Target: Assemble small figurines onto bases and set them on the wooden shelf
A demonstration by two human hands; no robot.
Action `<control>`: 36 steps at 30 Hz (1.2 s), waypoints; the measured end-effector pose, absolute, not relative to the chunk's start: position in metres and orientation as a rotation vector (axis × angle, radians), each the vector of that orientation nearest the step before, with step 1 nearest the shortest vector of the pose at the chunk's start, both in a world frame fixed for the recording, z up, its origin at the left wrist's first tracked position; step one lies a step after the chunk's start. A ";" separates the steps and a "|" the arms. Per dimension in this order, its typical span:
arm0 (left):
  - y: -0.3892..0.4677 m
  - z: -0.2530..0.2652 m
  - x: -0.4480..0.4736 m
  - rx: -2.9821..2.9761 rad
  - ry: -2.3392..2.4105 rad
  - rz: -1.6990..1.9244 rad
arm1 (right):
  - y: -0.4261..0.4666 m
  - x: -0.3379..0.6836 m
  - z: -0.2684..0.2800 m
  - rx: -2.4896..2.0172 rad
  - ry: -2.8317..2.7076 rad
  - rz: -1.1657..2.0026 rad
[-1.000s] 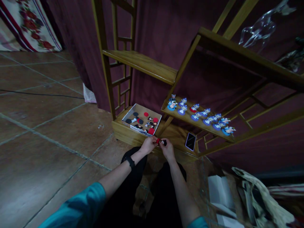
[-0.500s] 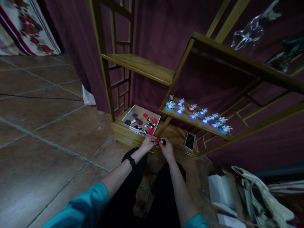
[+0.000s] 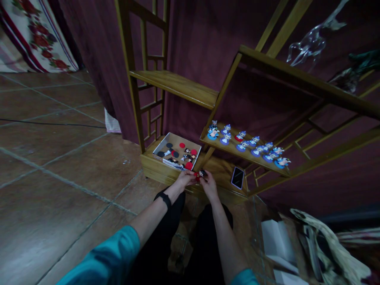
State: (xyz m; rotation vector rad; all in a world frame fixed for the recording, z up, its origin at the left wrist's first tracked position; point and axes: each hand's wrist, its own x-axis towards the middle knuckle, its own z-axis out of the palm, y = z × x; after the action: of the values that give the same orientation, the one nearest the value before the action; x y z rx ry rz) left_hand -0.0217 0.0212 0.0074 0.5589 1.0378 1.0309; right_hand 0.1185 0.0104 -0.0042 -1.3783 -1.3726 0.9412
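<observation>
Between my two hands is a small dark-haired figurine (image 3: 202,173) with a red round base (image 3: 197,177). My left hand (image 3: 185,179) pinches the red base from the left. On the other side, my right hand (image 3: 209,184) has its fingers closed on the figurine. Just beyond my left hand sits an open cardboard box (image 3: 178,138) with several loose figurines and red and black discs in it. Whether the base is fully joined to the figurine is too small to tell.
Several finished figurines (image 3: 242,145) stand in two rows on a wooden shelf (image 3: 218,146) at the right. A phone (image 3: 238,177) lies on the lower board. A glass animal (image 3: 308,45) stands higher up. White boxes (image 3: 277,241) rest on the floor.
The figurine has turned in my hands, from lying sideways to a more upright tilt, with its head toward the shelf. Both hands stay at about the same place.
</observation>
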 end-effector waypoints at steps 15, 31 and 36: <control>0.025 0.006 -0.024 0.435 0.913 0.999 | 0.010 0.114 0.001 -1.341 -1.247 1.058; 0.024 0.006 -0.032 0.608 0.918 0.887 | 0.006 0.113 0.012 -1.248 -1.018 1.302; 0.026 0.003 -0.033 0.574 0.898 0.918 | 0.004 0.111 0.017 -1.148 -0.957 1.424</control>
State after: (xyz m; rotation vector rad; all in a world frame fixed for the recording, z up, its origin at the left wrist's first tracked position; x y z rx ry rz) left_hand -0.0327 0.0265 0.0028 0.5742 0.8979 0.9185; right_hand 0.1107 0.0037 0.0174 -1.1482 -0.9575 1.4236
